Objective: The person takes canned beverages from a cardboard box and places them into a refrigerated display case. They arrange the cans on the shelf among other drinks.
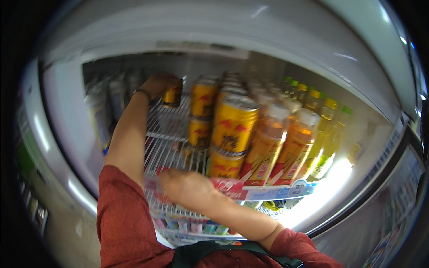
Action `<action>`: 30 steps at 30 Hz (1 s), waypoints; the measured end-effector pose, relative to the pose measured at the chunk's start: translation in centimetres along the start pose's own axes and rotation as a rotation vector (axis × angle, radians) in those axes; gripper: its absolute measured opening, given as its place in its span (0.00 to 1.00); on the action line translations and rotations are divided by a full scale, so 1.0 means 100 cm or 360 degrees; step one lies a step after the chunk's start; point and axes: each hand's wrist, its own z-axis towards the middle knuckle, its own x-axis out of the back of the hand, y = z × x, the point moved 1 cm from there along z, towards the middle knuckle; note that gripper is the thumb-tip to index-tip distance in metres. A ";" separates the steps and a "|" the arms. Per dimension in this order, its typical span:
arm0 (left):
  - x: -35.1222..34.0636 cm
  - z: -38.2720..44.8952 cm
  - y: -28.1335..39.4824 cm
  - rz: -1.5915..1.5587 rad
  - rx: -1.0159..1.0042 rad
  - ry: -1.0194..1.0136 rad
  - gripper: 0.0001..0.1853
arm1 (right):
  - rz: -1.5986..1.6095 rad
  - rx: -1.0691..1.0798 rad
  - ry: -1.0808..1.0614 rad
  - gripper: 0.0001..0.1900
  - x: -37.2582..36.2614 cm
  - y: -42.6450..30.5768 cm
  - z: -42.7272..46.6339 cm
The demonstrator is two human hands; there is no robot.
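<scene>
Deep in a refrigerated display cabinet, my left hand (160, 86) grips a gold drinks can (172, 95) above the wire shelf (167, 147). To the right of that can stand gold cans stacked in twos, a rear stack (203, 100) and a front stack (234, 130). My right hand (186, 187) is at the shelf's front edge, blurred by motion, with its fingers curled and partly hidden. Close to it are a red price strip (228, 187) and something pale and see-through; I cannot tell whether the hand holds it.
Amber drink bottles with white caps (264, 144) and yellow-green bottles (325, 147) fill the shelf's right side. Pale bottles (100, 114) line its left. Small cups (197, 227) stand on a lower shelf. A glass door (378, 207) is at the right.
</scene>
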 end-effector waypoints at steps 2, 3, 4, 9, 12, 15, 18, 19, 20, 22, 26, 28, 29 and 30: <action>0.009 -0.020 -0.016 0.0275 0.0080 -0.0019 0.25 | -0.0032 -0.0002 -0.0061 0.05 0.003 -0.002 -0.001; -0.001 -0.032 -0.015 0.0279 0.0075 0.0079 0.24 | -0.0083 -0.0061 -0.0075 0.05 0.004 0.001 -0.002; -0.004 -0.034 -0.019 0.0210 0.0228 0.0078 0.25 | -0.0229 -0.0028 -0.0061 0.04 0.001 0.003 -0.005; 0.007 -0.073 -0.039 0.0098 0.0233 0.0191 0.34 | 0.0053 -0.0267 0.0062 0.06 0.005 -0.008 0.001; 0.011 -0.074 -0.053 0.0436 0.0165 0.0460 0.36 | 0.0106 -0.0257 -0.0021 0.09 0.002 -0.007 0.005; -0.010 -0.081 -0.032 0.0801 0.0218 0.0482 0.33 | -0.0021 -0.0257 -0.0009 0.09 -0.002 0.003 -0.001; -0.025 -0.079 -0.021 0.0986 0.0319 0.0233 0.37 | 0.0117 -0.0365 0.0103 0.09 0.005 -0.004 -0.002; -0.022 -0.082 -0.016 0.0995 0.0416 0.0214 0.41 | 0.0144 -0.0357 0.0127 0.10 0.005 -0.005 0.001; -0.020 -0.091 -0.022 0.0969 0.0372 0.0268 0.42 | 0.0221 -0.0333 0.0122 0.09 0.005 -0.007 -0.001; -0.020 -0.085 -0.032 0.1006 0.0244 0.0402 0.43 | 0.0273 -0.0299 0.0161 0.08 0.003 -0.007 0.001; -0.021 -0.069 -0.048 0.1093 0.0176 0.0684 0.45 | 0.0247 -0.0302 0.0151 0.08 0.000 -0.007 0.002; -0.027 -0.068 -0.042 0.1063 0.0225 0.0652 0.46 | 0.0251 -0.0310 0.0143 0.08 0.000 -0.003 0.003; -0.029 -0.066 -0.040 0.1013 0.0236 0.0658 0.45 | 0.0253 -0.0313 0.0138 0.07 0.000 -0.001 0.003; -0.030 -0.065 -0.036 0.0969 0.0245 0.0671 0.43 | 0.0257 -0.0327 0.0149 0.07 0.001 -0.001 0.004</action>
